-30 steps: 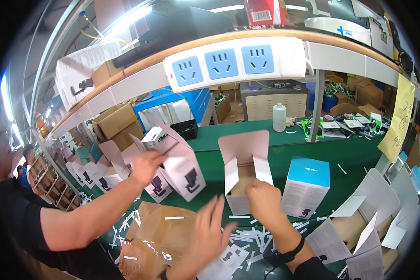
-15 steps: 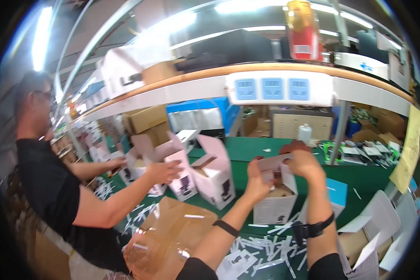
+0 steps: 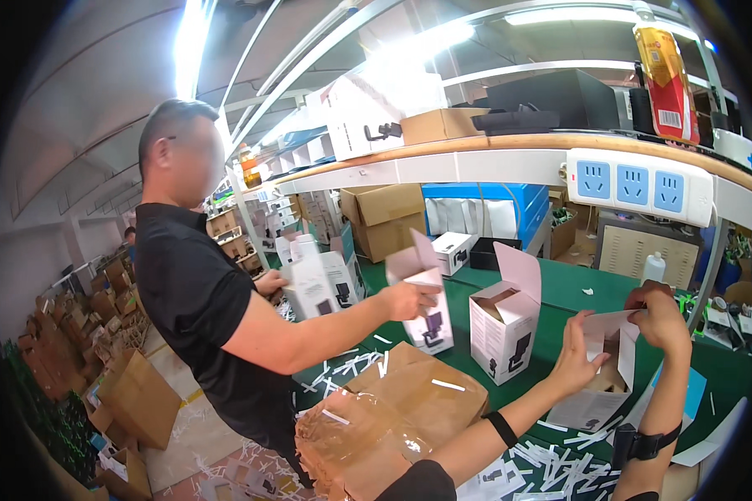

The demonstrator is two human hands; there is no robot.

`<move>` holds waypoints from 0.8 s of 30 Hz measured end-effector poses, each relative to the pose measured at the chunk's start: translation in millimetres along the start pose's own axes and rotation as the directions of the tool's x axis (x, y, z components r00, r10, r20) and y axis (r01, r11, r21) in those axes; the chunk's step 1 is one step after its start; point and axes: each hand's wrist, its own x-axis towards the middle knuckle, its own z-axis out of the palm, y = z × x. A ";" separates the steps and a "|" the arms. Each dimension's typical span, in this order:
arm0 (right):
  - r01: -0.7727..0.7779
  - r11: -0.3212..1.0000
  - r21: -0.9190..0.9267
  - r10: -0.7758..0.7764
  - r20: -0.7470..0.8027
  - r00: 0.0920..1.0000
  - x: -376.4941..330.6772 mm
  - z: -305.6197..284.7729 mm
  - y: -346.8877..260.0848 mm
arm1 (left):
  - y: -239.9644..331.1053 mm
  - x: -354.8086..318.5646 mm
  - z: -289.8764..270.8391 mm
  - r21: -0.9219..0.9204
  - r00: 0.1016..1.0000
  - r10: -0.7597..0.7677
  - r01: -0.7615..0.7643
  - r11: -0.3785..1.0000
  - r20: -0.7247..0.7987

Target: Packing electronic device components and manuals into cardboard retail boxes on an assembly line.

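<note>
An open white carton [image 3: 589,409] stands on the green table in front of me, with brown cardboard visible inside it. My left hand [image 3: 576,363] holds the left side of its raised top flap, thumb reaching toward the opening. At the flap's upper right corner, my right hand [image 3: 662,319] grips the edge with curled fingers. Left of my hands stands another open white carton [image 3: 503,334] with its lid flap up. Beside my right forearm is a blue and white box [image 3: 692,388], partly hidden by the arm.
On the left, a co-worker [image 3: 196,275] in black handles white cartons. A brown cardboard box [image 3: 409,401] lies between us. White paper strips [image 3: 564,463] litter the green table [image 3: 593,288]. Above runs a shelf with a power strip [image 3: 635,185] and a drink bottle [image 3: 668,83].
My view has swung left, so everything sits further right in the picture. Both my hands stay on the carton's flap. The co-worker's near hand has closed on an open carton.
</note>
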 end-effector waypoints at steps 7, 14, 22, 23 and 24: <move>-0.030 0.998 0.054 0.032 -0.040 0.999 -6.6 -1.3 -8.9 | -3.4 -2.1 1.4 0.000 1.000 0.011 -0.011 1.000 -0.008; 0.020 0.998 0.060 -0.018 -0.046 0.999 -12.7 -5.6 -14.5 | 2.1 -6.8 -2.6 -0.018 1.000 0.003 -0.003 1.000 0.000; 0.038 0.987 0.158 -0.037 -0.008 0.999 -31.8 -21.1 -17.9 | 7.7 -18.5 -2.4 -0.083 0.999 -0.043 0.045 0.996 0.029; 0.004 0.978 0.209 -0.017 0.057 0.998 -34.3 -26.9 -20.7 | 9.3 -22.9 -3.6 -0.027 1.000 0.028 -0.027 0.999 0.014; 0.174 0.973 0.148 -0.181 0.034 0.983 -36.8 -27.8 -17.7 | 9.5 -26.6 -8.4 -0.048 0.996 0.085 -0.085 0.995 0.001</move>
